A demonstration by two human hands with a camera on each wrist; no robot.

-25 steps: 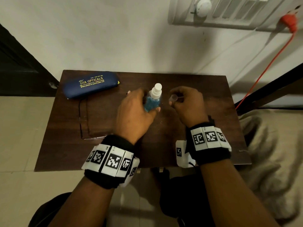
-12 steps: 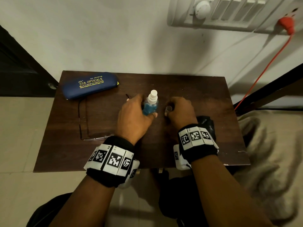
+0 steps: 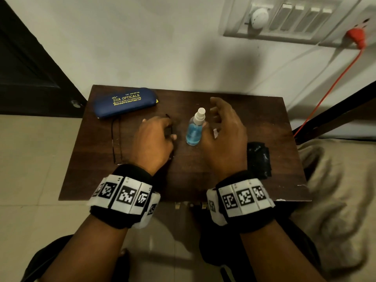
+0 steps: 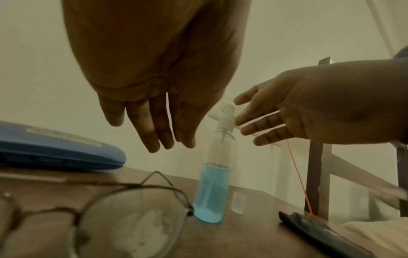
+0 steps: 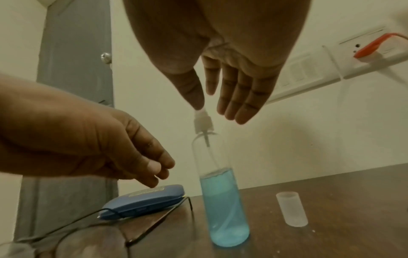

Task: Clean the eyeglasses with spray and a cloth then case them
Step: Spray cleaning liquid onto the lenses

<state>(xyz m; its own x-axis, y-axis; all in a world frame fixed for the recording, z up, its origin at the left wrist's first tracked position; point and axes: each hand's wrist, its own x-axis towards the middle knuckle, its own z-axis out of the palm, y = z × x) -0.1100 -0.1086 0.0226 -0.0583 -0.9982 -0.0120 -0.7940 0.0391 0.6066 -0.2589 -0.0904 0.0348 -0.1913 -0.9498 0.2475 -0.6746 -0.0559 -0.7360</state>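
Note:
A clear spray bottle (image 3: 194, 129) of blue liquid stands uncapped in the middle of the brown table (image 3: 234, 180). Its small clear cap (image 5: 291, 209) stands on the table just right of it. My right hand (image 3: 211, 119) is spread beside the bottle's white nozzle (image 5: 202, 120), the thumb close to its tip, holding nothing. My left hand (image 3: 166, 131) hovers with relaxed fingers over the thin-framed eyeglasses (image 4: 132, 209), which lie on the table left of the bottle. The blue eyeglass case (image 3: 124, 101) lies closed at the back left.
A black pouch-like item (image 3: 259, 159) lies near the table's right side. The wall behind carries a switch panel (image 3: 284, 19) and an orange plug with its cord (image 3: 356, 35). A dark door (image 3: 30, 68) stands to the left, pale bedding (image 3: 335, 190) to the right.
My left hand let go of the bottle and moved left over the eyeglasses. My right hand set the cap down on the table and opened beside the nozzle.

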